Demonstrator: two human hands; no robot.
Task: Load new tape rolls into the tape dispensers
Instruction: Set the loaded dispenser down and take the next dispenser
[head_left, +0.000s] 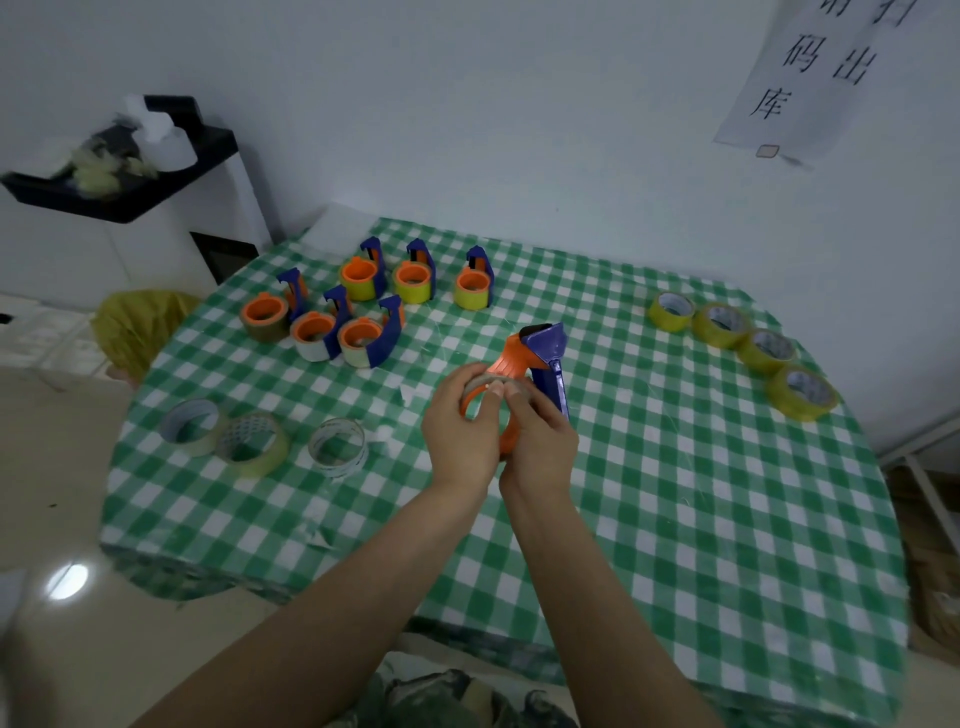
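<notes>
I hold a blue and orange tape dispenser (540, 358) above the middle of the green checked table (649, 493). My left hand (460, 431) grips the orange hub with a thin, nearly used-up tape core (480, 389) on it. My right hand (540, 441) grips the dispenser from the right, its fingertips on the core's rim. Several new yellow tape rolls (722, 323) lie in a row at the far right. Several loaded dispensers (363, 278) stand at the far left.
Three worn tape rolls (249, 441) lie at the table's near left. A white cabinet with a black tray (119, 187) stands left of the table, a yellow bag (140, 322) beside it. A paper notice (810, 67) hangs on the wall at the right.
</notes>
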